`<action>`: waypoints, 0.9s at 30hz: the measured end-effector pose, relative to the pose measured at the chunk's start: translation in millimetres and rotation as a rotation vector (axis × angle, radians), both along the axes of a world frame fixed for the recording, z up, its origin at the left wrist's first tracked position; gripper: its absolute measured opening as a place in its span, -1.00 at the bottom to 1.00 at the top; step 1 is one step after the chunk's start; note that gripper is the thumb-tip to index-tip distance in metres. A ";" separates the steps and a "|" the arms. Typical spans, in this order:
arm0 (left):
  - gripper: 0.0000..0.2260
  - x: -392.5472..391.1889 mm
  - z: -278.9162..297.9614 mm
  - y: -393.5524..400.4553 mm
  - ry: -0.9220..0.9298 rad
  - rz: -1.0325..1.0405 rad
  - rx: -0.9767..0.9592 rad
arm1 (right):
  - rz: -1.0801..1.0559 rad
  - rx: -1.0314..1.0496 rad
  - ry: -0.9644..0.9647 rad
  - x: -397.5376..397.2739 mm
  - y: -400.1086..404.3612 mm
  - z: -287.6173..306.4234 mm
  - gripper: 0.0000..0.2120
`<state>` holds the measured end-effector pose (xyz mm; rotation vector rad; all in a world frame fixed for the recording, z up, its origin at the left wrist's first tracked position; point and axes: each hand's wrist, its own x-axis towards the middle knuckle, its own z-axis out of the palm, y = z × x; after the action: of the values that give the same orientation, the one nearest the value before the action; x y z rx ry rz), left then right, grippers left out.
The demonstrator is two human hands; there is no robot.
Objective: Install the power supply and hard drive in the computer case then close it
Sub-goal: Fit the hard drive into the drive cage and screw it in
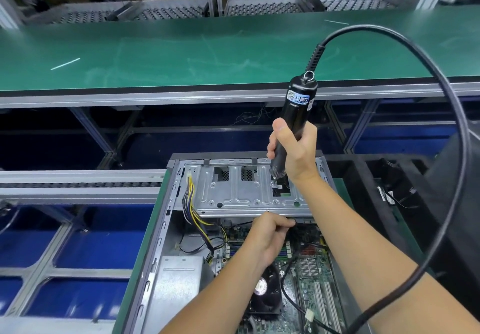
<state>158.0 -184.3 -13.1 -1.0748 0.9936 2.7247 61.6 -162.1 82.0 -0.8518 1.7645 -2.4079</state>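
Two hands work inside the open computer case [166,232]: right hand [293,149] fingers grip an electric screwdriver [298,110] upright on the drive cage [249,193]; left hand [270,232] fingers curl closed at the cage's front edge.

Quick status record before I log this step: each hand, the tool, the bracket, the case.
right hand: grips black corded electric screwdriver, upright
bit: on a screw point of the silver metal drive bracket, right part
left hand: at the bracket's near edge, fingers curled
open grey computer case: side panel off, green motherboard exposed
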 end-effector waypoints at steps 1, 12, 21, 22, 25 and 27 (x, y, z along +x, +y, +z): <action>-0.69 0.2 -0.4 -0.1 -0.006 0.000 -0.015 | -0.004 -0.010 -0.005 0.5 1.1 -0.8 -0.66; -0.90 7.1 3.7 -5.9 0.071 -0.245 -0.013 | -0.123 -0.097 0.099 -1.2 17.5 44.0 -0.72; -0.58 21.6 59.2 0.8 0.032 -1.257 -0.892 | -0.416 -0.103 0.121 -10.7 132.4 54.9 -0.77; -0.60 15.9 68.4 9.7 0.090 -1.229 -0.906 | -0.445 -0.085 0.107 -9.0 146.1 52.4 -0.75; -0.65 -8.1 94.7 41.2 0.227 -1.080 -0.965 | -0.537 -0.030 0.050 -4.0 185.7 38.7 -0.70; -0.67 -26.8 106.0 64.2 0.293 -1.048 -1.024 | -0.574 -0.005 0.013 -3.1 210.7 24.2 -0.63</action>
<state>131.1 -120.1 92.9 0.0121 2.2373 1.4593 58.5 48.7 106.2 -0.3898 2.2565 -2.7206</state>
